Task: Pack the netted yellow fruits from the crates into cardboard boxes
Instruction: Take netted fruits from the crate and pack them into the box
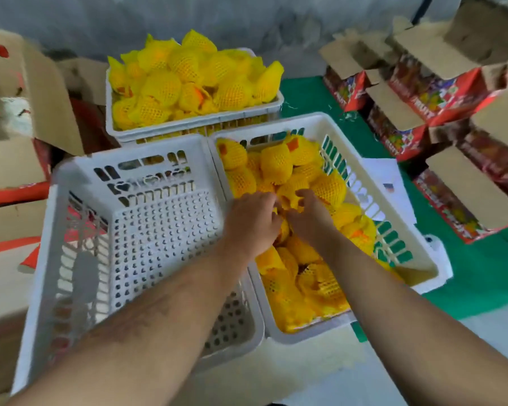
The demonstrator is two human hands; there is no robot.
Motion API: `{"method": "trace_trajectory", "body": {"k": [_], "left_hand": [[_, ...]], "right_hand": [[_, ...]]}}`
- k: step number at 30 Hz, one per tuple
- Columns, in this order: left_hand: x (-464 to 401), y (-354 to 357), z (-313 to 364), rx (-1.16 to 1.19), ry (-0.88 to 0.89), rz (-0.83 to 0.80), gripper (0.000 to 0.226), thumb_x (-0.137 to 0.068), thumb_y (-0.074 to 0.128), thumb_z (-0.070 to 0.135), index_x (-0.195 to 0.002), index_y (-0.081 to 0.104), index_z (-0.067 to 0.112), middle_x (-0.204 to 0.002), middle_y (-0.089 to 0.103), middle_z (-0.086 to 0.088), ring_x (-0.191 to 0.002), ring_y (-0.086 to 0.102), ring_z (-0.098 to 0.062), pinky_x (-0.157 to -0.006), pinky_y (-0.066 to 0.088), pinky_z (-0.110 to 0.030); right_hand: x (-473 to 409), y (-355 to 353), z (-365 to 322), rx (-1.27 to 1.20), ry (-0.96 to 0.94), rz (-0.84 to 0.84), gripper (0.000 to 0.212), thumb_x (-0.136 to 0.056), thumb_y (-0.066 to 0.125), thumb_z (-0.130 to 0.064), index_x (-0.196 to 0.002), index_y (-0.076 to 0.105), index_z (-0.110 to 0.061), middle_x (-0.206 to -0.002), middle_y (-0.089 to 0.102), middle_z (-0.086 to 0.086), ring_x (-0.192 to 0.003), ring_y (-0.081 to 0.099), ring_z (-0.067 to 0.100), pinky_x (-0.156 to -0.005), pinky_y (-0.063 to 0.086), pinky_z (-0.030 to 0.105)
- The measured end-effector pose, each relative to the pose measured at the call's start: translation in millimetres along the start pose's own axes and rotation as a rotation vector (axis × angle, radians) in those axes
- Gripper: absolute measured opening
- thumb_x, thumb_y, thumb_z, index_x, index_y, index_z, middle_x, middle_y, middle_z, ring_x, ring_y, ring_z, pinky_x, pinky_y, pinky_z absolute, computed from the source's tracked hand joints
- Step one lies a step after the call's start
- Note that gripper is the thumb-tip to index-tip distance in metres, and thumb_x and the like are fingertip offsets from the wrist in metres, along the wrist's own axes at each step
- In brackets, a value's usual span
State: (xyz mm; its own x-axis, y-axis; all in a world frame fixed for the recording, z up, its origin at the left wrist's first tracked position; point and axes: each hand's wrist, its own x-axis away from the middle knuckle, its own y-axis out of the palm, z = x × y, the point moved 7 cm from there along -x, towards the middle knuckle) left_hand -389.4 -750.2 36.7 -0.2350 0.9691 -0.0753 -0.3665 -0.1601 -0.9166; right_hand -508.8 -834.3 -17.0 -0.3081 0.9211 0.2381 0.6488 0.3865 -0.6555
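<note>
Both hands' grip, left hand [251, 221] and right hand [311, 218], clamps 1 netted fruit [288, 197].

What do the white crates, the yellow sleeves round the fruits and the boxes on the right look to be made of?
White crates: moulded plastic, likely; perforated floor, slotted walls. Yellow sleeves: foam netting, apparently; soft, matte mesh. Boxes: cardboard; plain brown flaps, printed red sides.

empty crate [147, 230] left | fruit crate [417, 259] right | heaped crate [194, 124] behind | boxes [440, 92] far right
</note>
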Motion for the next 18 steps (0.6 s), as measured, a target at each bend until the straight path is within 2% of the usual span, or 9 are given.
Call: {"method": "trace_trajectory", "body": {"k": [2, 4, 6, 8, 10, 12, 14, 16, 18], "left_hand": [[-23, 2, -13, -0.175, -0.013, 0.011, 0.028, -0.097, 0.056, 0.035, -0.124, 0.059, 0.025, -0.121, 0.066, 0.001, -0.113, 0.060, -0.026, -0.096, 0.046, -0.041], [-45, 5, -30, -0.375, -0.070, -0.026, 0.044, -0.095, 0.059, 0.045, -0.134, 0.052, 0.024, -0.133, 0.057, -0.004, -0.127, 0.049, -0.029, -0.109, 0.037, -0.043], [-63, 9, -48, -0.527, -0.172, -0.124, 0.071, -0.092, 0.060, 0.052, -0.152, 0.036, 0.021, -0.150, 0.039, -0.011, -0.143, 0.031, -0.034, -0.124, 0.018, -0.047], [-72, 14, -55, -0.636, -0.237, -0.196, 0.087, -0.090, 0.062, 0.051, -0.160, 0.020, 0.020, -0.156, 0.027, -0.015, -0.149, 0.021, -0.037, -0.127, 0.003, -0.051], [-74, 18, -54, -0.718, -0.242, -0.215, 0.088, -0.087, 0.067, 0.048, -0.158, 0.023, 0.019, -0.149, 0.032, -0.015, -0.144, 0.029, -0.037, -0.126, 0.003, -0.053], [-74, 17, -52, -0.755, -0.247, -0.197, 0.083, -0.087, 0.068, 0.047, -0.154, 0.030, 0.016, -0.141, 0.038, -0.013, -0.136, 0.036, -0.034, -0.123, 0.014, -0.050], [-74, 16, -50, -0.774, -0.249, -0.179, 0.068, -0.091, 0.065, 0.041, -0.147, 0.038, 0.015, -0.134, 0.040, -0.012, -0.127, 0.040, -0.033, -0.116, 0.023, -0.046], [-73, 17, -49, -0.789, -0.246, -0.191, 0.053, -0.092, 0.060, 0.032, -0.140, 0.042, 0.017, -0.130, 0.040, -0.013, -0.124, 0.039, -0.033, -0.115, 0.022, -0.048], [-73, 18, -49, -0.803, -0.243, -0.202, 0.056, -0.090, 0.062, 0.028, -0.140, 0.038, 0.020, -0.132, 0.041, -0.014, -0.128, 0.039, -0.033, -0.119, 0.017, -0.050]], "right_hand": [[-28, 3, -4, 0.015, 0.018, 0.030, 0.064, -0.094, 0.063, -0.030, -0.152, 0.037, -0.019, -0.150, 0.045, 0.014, -0.133, 0.048, 0.039, -0.105, 0.046, 0.050], [-53, 7, -18, 0.065, -0.023, 0.066, 0.072, -0.094, 0.060, -0.036, -0.158, 0.028, -0.024, -0.157, 0.036, 0.011, -0.141, 0.037, 0.039, -0.112, 0.038, 0.053], [-74, 17, -36, 0.141, -0.084, 0.056, 0.078, -0.095, 0.056, -0.043, -0.161, 0.017, -0.028, -0.164, 0.027, 0.005, -0.147, 0.026, 0.037, -0.116, 0.029, 0.054], [-91, 29, -46, 0.171, -0.108, -0.002, 0.073, -0.096, 0.053, -0.047, -0.159, 0.019, -0.031, -0.164, 0.026, 0.002, -0.147, 0.024, 0.036, -0.116, 0.026, 0.051], [-101, 32, -47, 0.098, -0.099, -0.008, 0.053, -0.092, 0.057, -0.043, -0.140, 0.037, -0.032, -0.148, 0.042, 0.002, -0.136, 0.037, 0.036, -0.109, 0.033, 0.050], [-104, 29, -44, 0.016, -0.087, 0.053, 0.040, -0.088, 0.062, -0.035, -0.121, 0.039, -0.030, -0.126, 0.050, -0.002, -0.119, 0.048, 0.033, -0.096, 0.043, 0.048], [-103, 27, -41, 0.027, -0.088, 0.094, 0.051, -0.086, 0.068, -0.034, -0.125, 0.037, -0.026, -0.124, 0.049, -0.001, -0.115, 0.050, 0.032, -0.093, 0.046, 0.049], [-104, 29, -36, 0.063, -0.087, 0.085, 0.076, -0.083, 0.074, -0.036, -0.142, 0.029, -0.022, -0.137, 0.045, 0.003, -0.123, 0.047, 0.034, -0.100, 0.044, 0.049], [-105, 26, -34, 0.087, -0.076, 0.072, 0.100, -0.079, 0.079, -0.039, -0.155, 0.016, -0.022, -0.148, 0.039, 0.006, -0.133, 0.040, 0.035, -0.108, 0.038, 0.049]]}}
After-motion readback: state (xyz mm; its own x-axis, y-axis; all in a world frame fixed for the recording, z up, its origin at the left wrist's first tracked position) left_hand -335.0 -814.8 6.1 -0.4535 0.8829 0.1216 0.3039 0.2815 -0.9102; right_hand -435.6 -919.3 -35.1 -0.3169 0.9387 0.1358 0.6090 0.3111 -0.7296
